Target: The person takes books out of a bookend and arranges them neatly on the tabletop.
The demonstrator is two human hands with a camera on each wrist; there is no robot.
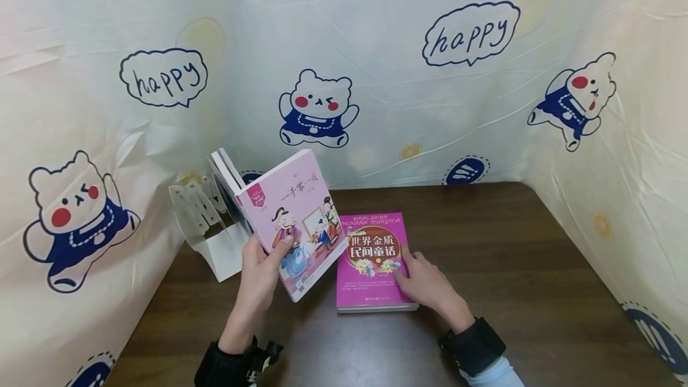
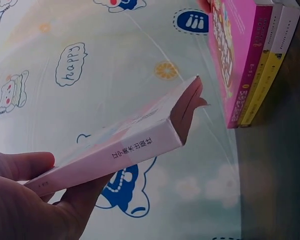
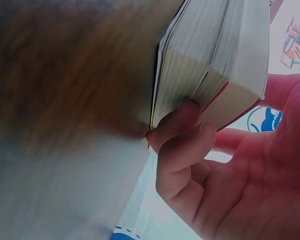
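Note:
My left hand (image 1: pixel 257 276) holds a pale pink paperback book (image 1: pixel 298 205) tilted above the table, thumb on its front cover and the other fingers behind. In the left wrist view its spine (image 2: pixel 132 152) faces the camera and a cover flap sticks out at the far end. A stack of books lies on the table to its right, with a magenta book (image 1: pixel 371 288) on top and yellow-and-white spines (image 2: pixel 270 65) below. My right hand (image 1: pixel 430 284) grips the stack's right side, thumb on the magenta cover. Its curled fingers (image 3: pixel 182 145) press against the page edges.
A white slotted stand (image 1: pixel 226 252) sits at the table's back left, partly hidden by the pink book. White upright edges (image 1: pixel 228 169) rise behind that book. A printed curtain (image 1: pixel 376 136) with bears surrounds the back and sides of the dark wooden table (image 1: pixel 505 255).

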